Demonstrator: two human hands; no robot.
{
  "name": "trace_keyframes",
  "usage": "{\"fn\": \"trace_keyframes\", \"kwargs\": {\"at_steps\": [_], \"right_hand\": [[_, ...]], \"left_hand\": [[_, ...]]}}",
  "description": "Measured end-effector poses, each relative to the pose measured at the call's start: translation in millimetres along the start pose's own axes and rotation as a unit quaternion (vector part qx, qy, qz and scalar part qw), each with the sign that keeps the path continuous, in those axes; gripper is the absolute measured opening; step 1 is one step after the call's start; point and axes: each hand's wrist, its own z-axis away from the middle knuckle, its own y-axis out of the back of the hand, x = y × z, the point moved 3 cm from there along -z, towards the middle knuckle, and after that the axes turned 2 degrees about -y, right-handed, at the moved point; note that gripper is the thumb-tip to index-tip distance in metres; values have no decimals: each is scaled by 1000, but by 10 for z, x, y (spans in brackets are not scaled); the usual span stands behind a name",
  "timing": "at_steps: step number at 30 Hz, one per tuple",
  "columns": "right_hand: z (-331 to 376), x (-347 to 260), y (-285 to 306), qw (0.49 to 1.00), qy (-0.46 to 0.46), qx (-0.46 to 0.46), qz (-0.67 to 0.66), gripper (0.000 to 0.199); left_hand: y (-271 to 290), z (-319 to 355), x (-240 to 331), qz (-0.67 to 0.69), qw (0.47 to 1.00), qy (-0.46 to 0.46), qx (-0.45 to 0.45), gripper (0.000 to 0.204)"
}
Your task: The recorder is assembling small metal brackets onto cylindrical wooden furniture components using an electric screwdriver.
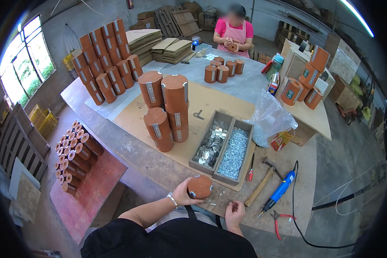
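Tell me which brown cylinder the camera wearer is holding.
The lone cylinder at the near edge of the table, with the left hand around its left side. The stacked cylinders are untouched; a co-worker holds another.

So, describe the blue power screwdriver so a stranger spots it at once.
On the big worktable, look right of the two grey trays. There, between a wooden-handled hammer and red-handled pliers, lies the blue power screwdriver, the only tool trailing a black cord.

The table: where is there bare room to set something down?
The table is bare between the tall middle cylinders and its near-left edge. The cardboard has room between those cylinders and the bin, around a small bracket. Crowded: the near right, with hammer, blue driver, pliers.
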Motion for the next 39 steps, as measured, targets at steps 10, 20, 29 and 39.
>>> {"fn": "trace_keyframes", "kwargs": {"at_steps": [10,20,29,39], "right_hand": [[-33,-147,-69,991,42,56,116,9],[-35,-126,-68,988,-21,107,112,7],[-293,-236,-22,989,-41,120,78,4],[-1390,-9,923,938,-116,186,270,16]], "left_hand": [[9,-117,-274,108,991,-19,-79,94],[41,-218,-390,156,970,-18,-185,84],[142,-207,-411,154,975,-60,-149,70],[163,-154,-407,119,983,-62,-126,71]]}}
